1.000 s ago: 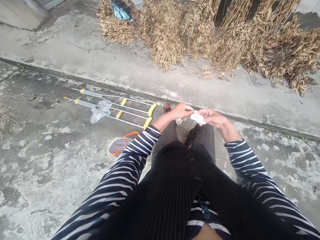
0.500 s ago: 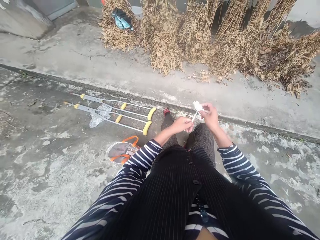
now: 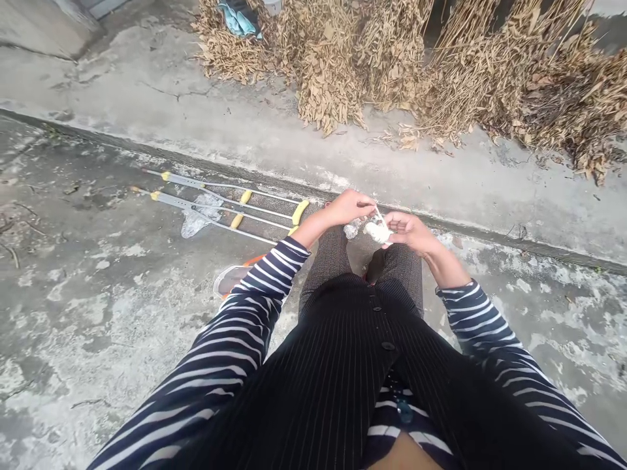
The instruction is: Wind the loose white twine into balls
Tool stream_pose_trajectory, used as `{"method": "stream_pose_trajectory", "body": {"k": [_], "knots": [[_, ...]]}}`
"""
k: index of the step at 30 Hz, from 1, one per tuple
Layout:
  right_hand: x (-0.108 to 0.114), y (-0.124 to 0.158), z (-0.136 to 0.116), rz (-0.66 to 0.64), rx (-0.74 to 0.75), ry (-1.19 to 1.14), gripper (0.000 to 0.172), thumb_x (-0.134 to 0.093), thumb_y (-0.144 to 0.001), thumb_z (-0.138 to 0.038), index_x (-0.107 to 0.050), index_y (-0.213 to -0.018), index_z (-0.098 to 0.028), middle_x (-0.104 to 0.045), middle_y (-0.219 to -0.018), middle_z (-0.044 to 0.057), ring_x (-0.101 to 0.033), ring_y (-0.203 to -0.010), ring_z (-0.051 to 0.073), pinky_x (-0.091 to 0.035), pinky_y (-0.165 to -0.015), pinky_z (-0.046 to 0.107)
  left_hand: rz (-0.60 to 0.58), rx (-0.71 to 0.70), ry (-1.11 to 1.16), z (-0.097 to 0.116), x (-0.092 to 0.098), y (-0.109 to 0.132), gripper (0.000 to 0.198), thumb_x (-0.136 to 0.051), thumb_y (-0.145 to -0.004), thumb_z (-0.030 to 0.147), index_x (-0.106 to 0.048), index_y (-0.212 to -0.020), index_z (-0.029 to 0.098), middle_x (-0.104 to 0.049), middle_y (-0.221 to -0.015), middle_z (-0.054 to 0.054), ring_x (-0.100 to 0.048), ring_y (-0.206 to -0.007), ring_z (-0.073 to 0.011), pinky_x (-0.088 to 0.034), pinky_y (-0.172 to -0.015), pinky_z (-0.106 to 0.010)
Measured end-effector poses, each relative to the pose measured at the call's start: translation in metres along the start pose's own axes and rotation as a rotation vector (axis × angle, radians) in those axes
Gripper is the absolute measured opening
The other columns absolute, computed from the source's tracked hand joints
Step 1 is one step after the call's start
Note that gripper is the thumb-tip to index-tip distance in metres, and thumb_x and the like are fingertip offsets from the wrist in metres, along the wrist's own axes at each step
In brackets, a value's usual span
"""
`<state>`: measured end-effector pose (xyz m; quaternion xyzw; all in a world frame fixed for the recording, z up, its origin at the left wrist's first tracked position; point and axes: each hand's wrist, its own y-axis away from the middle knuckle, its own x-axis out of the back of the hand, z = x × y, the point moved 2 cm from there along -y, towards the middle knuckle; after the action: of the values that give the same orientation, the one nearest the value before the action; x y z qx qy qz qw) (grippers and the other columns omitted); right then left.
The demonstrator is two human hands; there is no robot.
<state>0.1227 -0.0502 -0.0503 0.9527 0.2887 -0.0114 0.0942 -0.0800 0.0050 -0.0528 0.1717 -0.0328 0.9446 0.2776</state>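
White wad [image 3: 377, 231], lower now, sits in half-open right hand [image 3: 409, 233], left hand [image 3: 349, 207] pinching its stem [image 3: 377, 216].

- black vertically ribbed button-front cardigan [image 3: 333, 391], round dark buttons [image 3: 388, 346] down its front
- navy long-sleeved top [image 3: 230, 326] with white horizontal stripes, also showing in the gap below the cardigan
- small glossy blue ornament [image 3: 404, 411] on that top (too small to tell what kind)
- dark grey flecked trousers [image 3: 407, 277]
- dark shoe [image 3: 376, 266] with a red edge
- bare left hand [image 3: 349, 207] and bare right hand [image 3: 410, 234], sleeves ending at the wrists
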Motion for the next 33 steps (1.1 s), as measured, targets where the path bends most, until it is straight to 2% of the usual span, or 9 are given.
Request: {"method": "stream_pose_trajectory", "body": {"k": [3,6,13,17,21,23,25,29,33], "knots": [[0.005,0.002,-0.014,0.041,-0.040,-0.252,0.041,-0.095,-0.060,-0.030,-0.071,-0.092,-0.019,-0.073,-0.085,0.002,-0.067,-0.072,0.014,-0.063,-0.065,0.028,0.027,0.053,0.271,-0.018,-0.013,-0.004,0.023,-0.063,-0.086,0.031,-0.072,-0.088,0.010,-0.071,-0.082,-0.005,-0.065,-0.076,-0.0147,-0.055,-0.072,-0.028],[0.011,0.000,-0.023,0.148,-0.029,-0.358,0.047,-0.099,-0.054,-0.030,-0.072,-0.091,-0.019,-0.075,-0.084,0.001,-0.069,-0.068,0.012,-0.064,-0.065,0.024,0.023,0.078,0.418,-0.032,-0.028,-0.003,0.024,-0.067,-0.087,0.033,-0.070,-0.088,0.010,-0.072,-0.083,-0.007,-0.068,-0.080,-0.0162,-0.060,-0.073,-0.030],[0.027,0.005,-0.064,0.256,-0.007,-0.322,0.038,-0.096,-0.062,-0.025,-0.075,-0.093,-0.021,-0.076,-0.087,0.002,-0.073,-0.079,0.016,-0.068,-0.081,0.031,0.016,0.151,0.488,-0.050,-0.040,0.001,0.027,-0.071,-0.086,0.036,-0.070,-0.081,0.009,-0.072,-0.082,-0.008,-0.069,-0.079,-0.0138,-0.061,-0.075,-0.029],[0.035,0.011,-0.113,0.343,0.104,-0.239,0.034,-0.093,-0.065,-0.025,-0.075,-0.094,-0.023,-0.075,-0.094,0.002,-0.072,-0.085,0.016,-0.066,-0.085,0.031,0.018,0.112,0.495,-0.050,-0.037,0.000,0.028,-0.073,-0.085,0.037,-0.070,-0.082,0.009,-0.073,-0.082,-0.007,-0.068,-0.078,-0.0120,-0.059,-0.077,-0.025],[0.026,0.023,-0.179,0.341,0.292,-0.101,0.042,-0.100,-0.050,-0.030,-0.078,-0.086,-0.028,-0.068,-0.085,-0.002,-0.065,-0.075,0.011,-0.064,-0.084,0.024,0.064,0.110,0.442,-0.043,-0.027,-0.004,0.025,-0.069,-0.086,0.033,-0.070,-0.080,0.009,-0.073,-0.082,-0.006,-0.067,-0.078,-0.0114,-0.058,-0.081,-0.027],[0.020,0.031,-0.208,0.366,0.389,0.007,0.033,-0.097,-0.059,-0.037,-0.079,-0.087,-0.035,-0.069,-0.094,-0.002,-0.068,-0.091,0.017,-0.061,-0.097,0.025,0.091,0.099,0.423,-0.034,-0.018,-0.010,0.023,-0.066,-0.088,0.030,-0.070,-0.080,0.009,-0.073,-0.083,-0.006,-0.068,-0.079,-0.0116,-0.058,-0.084,-0.028],[0.017,0.036,-0.228,0.387,0.477,0.108,0.025,-0.092,-0.067,-0.038,-0.079,-0.088,-0.039,-0.069,-0.099,-0.003,-0.069,-0.103,0.022,-0.061,-0.101,0.027,0.109,0.065,0.419,-0.022,-0.009,-0.018,0.021,-0.063,-0.090,0.026,-0.071,-0.082,0.009,-0.074,-0.085,-0.006,-0.068,-0.081,-0.0116,-0.058,-0.087,-0.029],[0.016,0.029,-0.232,0.472,0.597,0.268,0.022,-0.086,-0.076,-0.028,-0.078,-0.093,-0.040,-0.072,-0.098,-0.007,-0.072,-0.096,0.019,-0.065,-0.084,0.034,0.110,0.003,0.368,-0.012,-0.001,-0.031,0.018,-0.059,-0.091,0.021,-0.073,-0.087,0.009,-0.076,-0.091,-0.008,-0.070,-0.083,-0.0112,-0.058,-0.088,-0.028],[0.024,0.014,-0.196,0.539,0.578,0.312,0.019,-0.088,-0.076,-0.026,-0.078,-0.090,-0.034,-0.075,-0.094,-0.003,-0.070,-0.087,0.017,-0.063,-0.076,0.038,-0.023,0.187,0.247,-0.046,-0.022,-0.022,0.019,-0.060,-0.087,0.019,-0.074,-0.079,0.009,-0.076,-0.091,-0.010,-0.069,-0.079,-0.0121,-0.059,-0.078,-0.026]]}}
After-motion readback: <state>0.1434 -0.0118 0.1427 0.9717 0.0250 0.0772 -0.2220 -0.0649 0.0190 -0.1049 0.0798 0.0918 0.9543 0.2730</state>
